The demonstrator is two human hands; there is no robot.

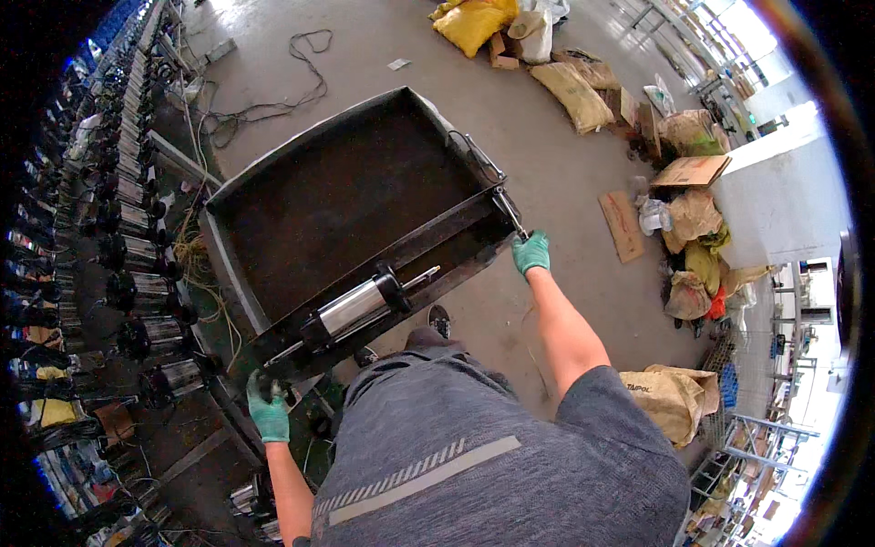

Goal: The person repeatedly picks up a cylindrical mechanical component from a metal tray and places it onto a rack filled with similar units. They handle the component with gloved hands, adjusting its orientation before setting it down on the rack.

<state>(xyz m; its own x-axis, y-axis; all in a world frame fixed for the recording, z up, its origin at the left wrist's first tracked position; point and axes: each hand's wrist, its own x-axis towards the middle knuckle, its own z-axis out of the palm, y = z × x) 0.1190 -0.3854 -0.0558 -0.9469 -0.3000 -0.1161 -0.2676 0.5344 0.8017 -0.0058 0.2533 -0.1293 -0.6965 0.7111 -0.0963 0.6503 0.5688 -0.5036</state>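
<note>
One silver cylinder lies in near channel of dark tray, underside hidden. Right hand: fingers curled around shiny tool, its near end covered. Left hand near tray's left corner; fingers seemingly half-bent, whether gripping anything, cannot tell.

"How many hands does the person show?"
"Two: left hand, right hand."
"And the metal tray?"
"One, with one steel cylinder along its near edge."
"Shoes by that edge?"
"Two."
</note>
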